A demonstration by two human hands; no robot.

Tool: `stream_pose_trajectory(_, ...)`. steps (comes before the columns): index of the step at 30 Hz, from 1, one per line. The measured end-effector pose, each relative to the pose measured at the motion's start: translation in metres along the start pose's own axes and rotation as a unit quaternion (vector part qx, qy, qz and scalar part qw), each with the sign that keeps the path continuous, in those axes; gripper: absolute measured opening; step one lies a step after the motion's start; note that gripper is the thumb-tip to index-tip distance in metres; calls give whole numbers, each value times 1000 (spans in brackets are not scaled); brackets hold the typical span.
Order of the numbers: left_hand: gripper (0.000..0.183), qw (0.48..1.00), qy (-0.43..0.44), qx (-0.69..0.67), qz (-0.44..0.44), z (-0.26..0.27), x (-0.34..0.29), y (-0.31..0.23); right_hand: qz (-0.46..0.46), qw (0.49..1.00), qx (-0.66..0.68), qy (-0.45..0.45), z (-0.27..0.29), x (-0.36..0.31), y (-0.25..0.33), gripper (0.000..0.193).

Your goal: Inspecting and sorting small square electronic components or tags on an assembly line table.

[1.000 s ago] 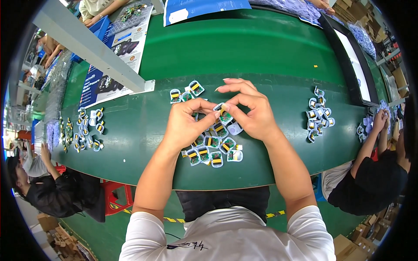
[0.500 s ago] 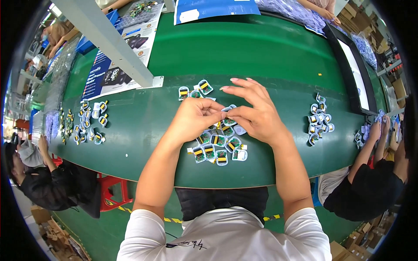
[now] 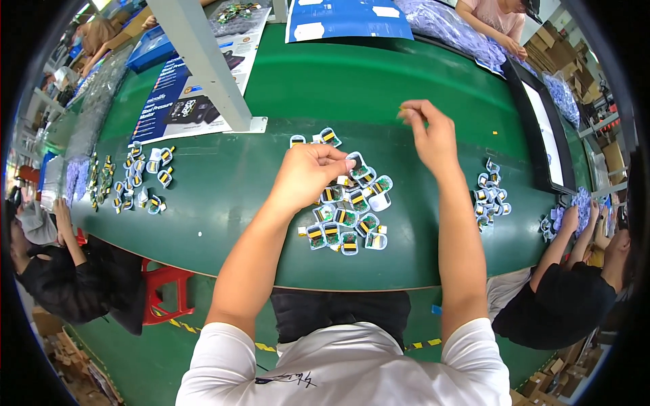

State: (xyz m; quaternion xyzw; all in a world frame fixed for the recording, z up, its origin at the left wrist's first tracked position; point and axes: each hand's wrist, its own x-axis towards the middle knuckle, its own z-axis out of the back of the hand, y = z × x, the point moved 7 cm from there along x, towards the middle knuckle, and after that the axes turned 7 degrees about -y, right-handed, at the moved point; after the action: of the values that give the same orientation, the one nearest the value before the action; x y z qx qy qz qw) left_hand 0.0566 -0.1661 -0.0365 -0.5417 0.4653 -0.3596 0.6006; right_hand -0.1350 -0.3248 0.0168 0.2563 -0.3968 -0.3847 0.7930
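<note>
Right hand (image 3: 434, 137) now drawn away, fingers' state unclear, left hand (image 3: 308, 173) clamping rounded plastic casing (image 3: 357, 163) between fingers

Green floor (image 3: 152, 362) bears a red stool (image 3: 164, 273); boxes (image 3: 544, 38), apparently, upper right.

Got a red stool (image 3: 166, 276) lower L, blue tray (image 3: 145, 50) upper L nr grey post (image 3: 203, 64), blk-framed panel (image 3: 544, 125) over on R, + yellow/blk striped tape (image 3: 181, 325) on flr (image 3: 230, 318).
</note>
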Motion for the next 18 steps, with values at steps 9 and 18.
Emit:
stream_pose_trajectory(9,22,998,-57,-33,-7,11,9,6,211,963,-161,-39,-5,-22,63,23)
stream_pose_trajectory(18,17,998,-53,-31,-14,10,7,0,363,923,-127,17,-55,-84,113,19)
